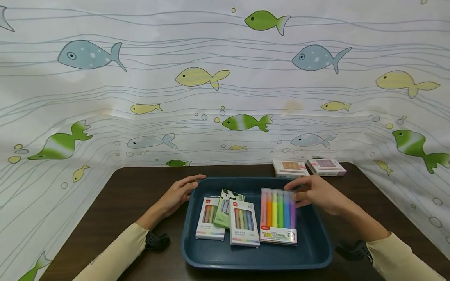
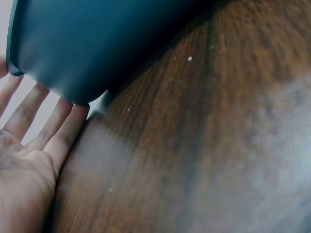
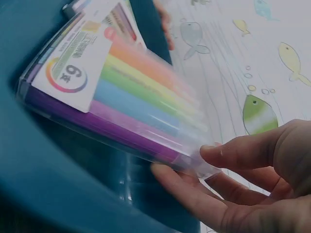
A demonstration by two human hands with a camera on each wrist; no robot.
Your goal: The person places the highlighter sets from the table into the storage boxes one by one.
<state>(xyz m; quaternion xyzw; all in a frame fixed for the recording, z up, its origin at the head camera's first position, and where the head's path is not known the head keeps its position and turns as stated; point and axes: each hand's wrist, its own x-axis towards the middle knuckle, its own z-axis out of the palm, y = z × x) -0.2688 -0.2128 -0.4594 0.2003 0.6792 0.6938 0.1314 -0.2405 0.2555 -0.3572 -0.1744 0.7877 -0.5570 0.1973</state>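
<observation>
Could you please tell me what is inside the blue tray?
Two white boxes, a green box partly under one, and a marker pack pinched by the right hand; the tray floor they cover is hidden.

**Left hand (image 1: 179, 195) spread, right hand (image 1: 318, 193) held in a pinch**

The left arm (image 1: 117, 248) and right arm (image 1: 399, 253) are stretched forward and angled inward, both covered by pale sleeves. The left fingers (image 2: 24, 114) are extended and slightly parted. On the right, the thumb (image 3: 243, 153) is set opposite the fingers (image 3: 194, 196), which are bent.
</observation>
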